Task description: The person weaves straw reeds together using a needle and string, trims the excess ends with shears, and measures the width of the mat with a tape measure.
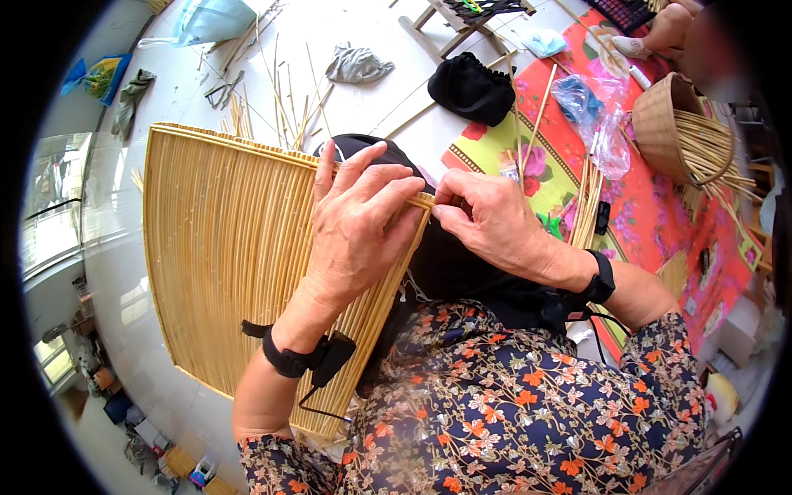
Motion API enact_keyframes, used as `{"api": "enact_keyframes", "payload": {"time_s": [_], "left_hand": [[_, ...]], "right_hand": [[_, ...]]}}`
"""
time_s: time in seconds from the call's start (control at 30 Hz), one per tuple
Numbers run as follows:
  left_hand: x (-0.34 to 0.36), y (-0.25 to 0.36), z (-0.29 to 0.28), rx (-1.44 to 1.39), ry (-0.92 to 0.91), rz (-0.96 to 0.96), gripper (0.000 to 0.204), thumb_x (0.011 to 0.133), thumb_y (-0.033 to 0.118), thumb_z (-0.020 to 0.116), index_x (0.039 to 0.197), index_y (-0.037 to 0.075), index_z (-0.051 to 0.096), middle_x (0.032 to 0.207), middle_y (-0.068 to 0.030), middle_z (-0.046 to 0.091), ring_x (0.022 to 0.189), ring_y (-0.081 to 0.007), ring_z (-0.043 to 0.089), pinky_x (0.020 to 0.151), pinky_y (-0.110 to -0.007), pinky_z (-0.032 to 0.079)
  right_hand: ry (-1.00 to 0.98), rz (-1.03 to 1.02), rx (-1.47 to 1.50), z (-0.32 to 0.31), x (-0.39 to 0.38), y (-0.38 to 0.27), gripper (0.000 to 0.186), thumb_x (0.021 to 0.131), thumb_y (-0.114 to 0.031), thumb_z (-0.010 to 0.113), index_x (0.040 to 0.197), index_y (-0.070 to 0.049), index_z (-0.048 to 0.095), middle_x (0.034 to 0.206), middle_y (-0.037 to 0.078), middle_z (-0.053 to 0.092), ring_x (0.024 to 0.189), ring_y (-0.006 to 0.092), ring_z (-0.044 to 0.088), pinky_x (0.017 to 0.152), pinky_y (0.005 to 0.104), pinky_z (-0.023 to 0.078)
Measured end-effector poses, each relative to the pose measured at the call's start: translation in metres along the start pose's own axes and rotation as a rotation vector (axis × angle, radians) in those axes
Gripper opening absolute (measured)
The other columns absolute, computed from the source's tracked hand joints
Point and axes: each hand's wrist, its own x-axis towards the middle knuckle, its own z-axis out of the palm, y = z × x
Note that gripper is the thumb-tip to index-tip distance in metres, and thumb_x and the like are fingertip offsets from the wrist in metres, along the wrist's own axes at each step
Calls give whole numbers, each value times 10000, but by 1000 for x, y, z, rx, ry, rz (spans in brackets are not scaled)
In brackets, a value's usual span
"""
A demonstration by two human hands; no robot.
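Observation:
A wide panel of thin straw-coloured reeds, laid side by side and bound along its edges, rests across my lap toward the left. My left hand lies over the panel's far right corner, its fingers spread along the rim and pressing on it. At that same corner my right hand pinches with thumb and forefinger at the end of the rim reeds. What sits between those fingertips is too small to make out. Black bands with small devices circle both wrists.
Loose reeds and a grey cloth lie on the pale floor. A black cloth bundle sits by a red floral mat. On the mat are a tipped woven basket of reeds and clear plastic bags. Another person's leg shows at upper right.

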Motion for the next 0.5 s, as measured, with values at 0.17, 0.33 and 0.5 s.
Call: {"api": "enact_keyframes", "payload": {"time_s": [0.17,0.33,0.5], "left_hand": [[4,6,4,-30,8,-10,167,862,162,777,1026,134,759,1096,-6,729,1295,-296,617,1265,-617,212],[5,6,9,-44,31,-14,151,858,146,766,1007,128,755,1062,-7,722,1272,-292,627,1273,-617,201],[5,6,15,-69,67,-22,146,851,132,761,997,130,751,1048,-3,718,1260,-278,632,1281,-609,188]], "right_hand": [[42,39,-68,1,-2,-1,77,902,-88,665,925,-18,641,723,188,662,695,394,691,658,471,547],[47,54,-133,1,-2,-1,86,908,-97,658,942,-21,637,769,198,675,733,408,691,674,494,544],[54,111,-179,0,-3,-5,99,909,-109,657,936,-20,627,813,199,690,762,412,695,694,508,547]]}}
